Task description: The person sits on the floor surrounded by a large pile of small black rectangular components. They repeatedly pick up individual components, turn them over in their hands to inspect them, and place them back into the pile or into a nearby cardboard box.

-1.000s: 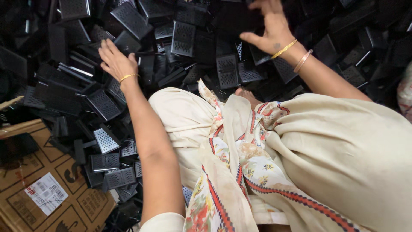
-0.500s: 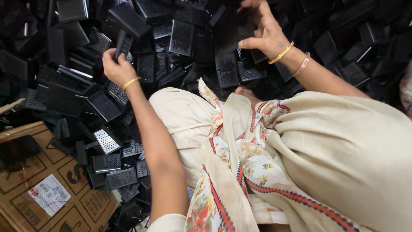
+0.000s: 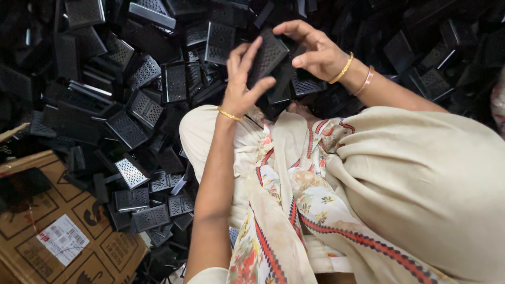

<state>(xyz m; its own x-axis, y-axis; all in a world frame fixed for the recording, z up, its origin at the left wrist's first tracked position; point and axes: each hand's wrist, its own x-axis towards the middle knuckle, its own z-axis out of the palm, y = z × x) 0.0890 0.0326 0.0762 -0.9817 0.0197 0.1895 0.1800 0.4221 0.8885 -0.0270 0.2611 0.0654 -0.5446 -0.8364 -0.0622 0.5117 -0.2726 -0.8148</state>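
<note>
Both hands met over the far pile: left hand (image 3: 243, 84) & right hand (image 3: 313, 51) gripped one black perforated plastic panel (image 3: 267, 57), tilted. Heap of similar black grilled parts (image 3: 131, 105) lay left and far. Brown cardboard box (image 3: 63, 231) sat near-left.

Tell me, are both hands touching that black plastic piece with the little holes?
Touching. The head view shows the left hand with fingers on the black piece from below, and the right hand pinching its upper edge.

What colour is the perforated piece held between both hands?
Black, with a fine grid of holes; seen in the head view.
</note>
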